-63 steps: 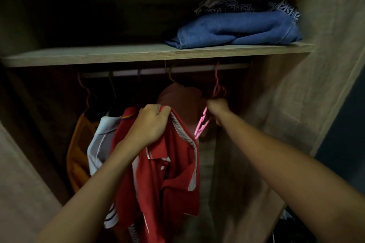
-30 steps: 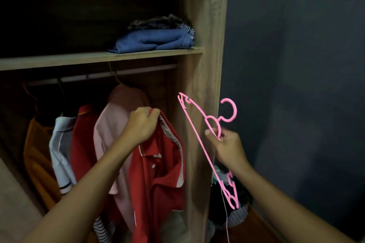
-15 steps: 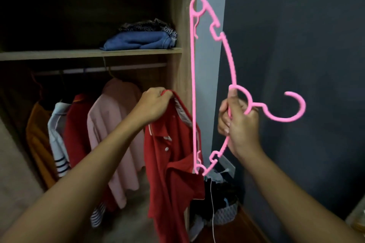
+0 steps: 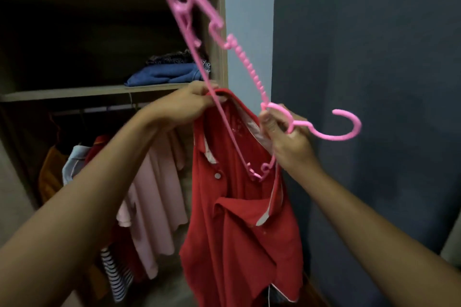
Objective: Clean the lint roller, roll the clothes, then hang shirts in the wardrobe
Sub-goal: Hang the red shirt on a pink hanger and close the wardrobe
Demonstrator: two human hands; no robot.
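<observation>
Holding red shirt (image 4: 237,219) up by collar, left hand (image 4: 189,104) grip curled tight on fabric; right hand (image 4: 284,137) grip pinches pink hanger (image 4: 249,70) at neck, lower tip inside collar; wardrobe (image 4: 222,70) behind, hung shirts (image 4: 154,182) inside.

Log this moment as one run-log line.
left hand: grips red shirt collar | right hand: grips pink hanger neck | hanger lower end: at collar opening | stage: shirt not yet hung
</observation>
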